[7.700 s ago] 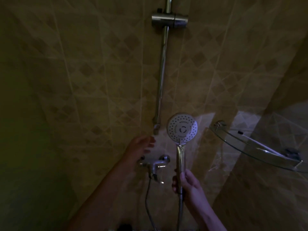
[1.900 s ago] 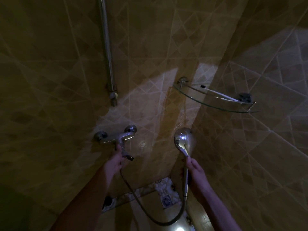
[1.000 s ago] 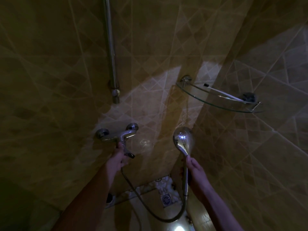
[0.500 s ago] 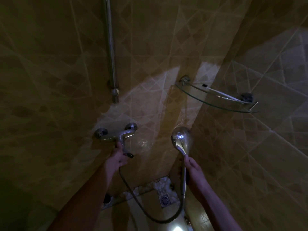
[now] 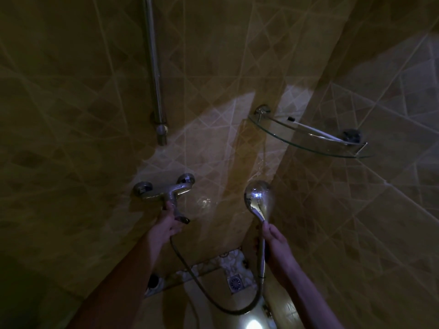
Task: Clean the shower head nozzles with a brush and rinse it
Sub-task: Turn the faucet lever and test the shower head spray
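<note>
Both hands busy: my left hand (image 5: 169, 225) still grips the mixer lever (image 5: 174, 210), right hand (image 5: 276, 238) holds the shower head (image 5: 257, 198), now turned wallward; water's running, rinsing underway.

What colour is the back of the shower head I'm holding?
Shiny silver chrome; the shower head reflects light, seen best in the head view, gripped by the right hand.

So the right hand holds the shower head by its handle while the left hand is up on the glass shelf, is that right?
Not quite. The head view shows the left hand down at the tap, gripping its lever, not on the glass shelf, which hangs untouched in the corner. The rest stands: the right hand holds the shower head by its handle.
</note>
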